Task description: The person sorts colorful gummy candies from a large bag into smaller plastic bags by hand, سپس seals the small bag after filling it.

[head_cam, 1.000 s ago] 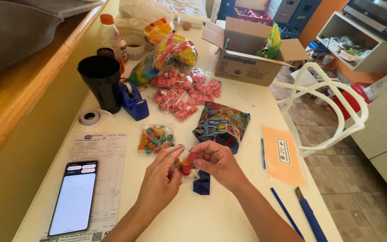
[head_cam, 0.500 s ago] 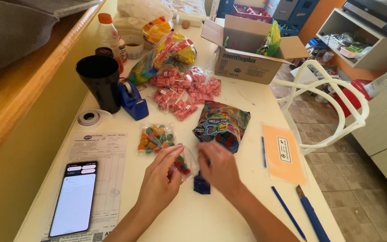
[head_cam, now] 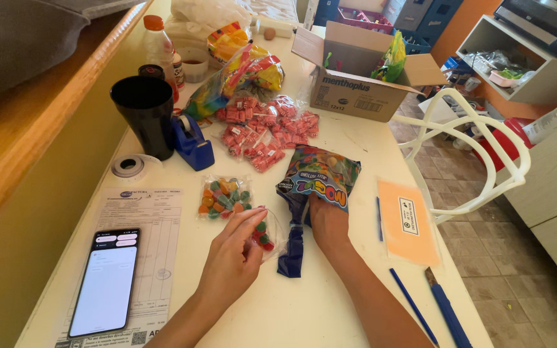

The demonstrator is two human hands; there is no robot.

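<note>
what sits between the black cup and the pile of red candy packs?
In the head view, a blue tape dispenser stands between the black cup and the red candy packs, right beside the cup.

Hands: two, left hand [head_cam: 230, 261] and right hand [head_cam: 328, 222]
Large colourful candy bag [head_cam: 320, 178]: one
Small clear bags of round candies: two, filled bag [head_cam: 224, 196] and held bag [head_cam: 264, 233]
Black cup [head_cam: 145, 115]: one
Blue tape dispenser [head_cam: 193, 142]: one
Phone [head_cam: 106, 281]: one
Cardboard box [head_cam: 356, 87]: one
Orange card [head_cam: 407, 222]: one
Tape roll [head_cam: 127, 166]: one
White chair [head_cam: 478, 154]: one
</note>
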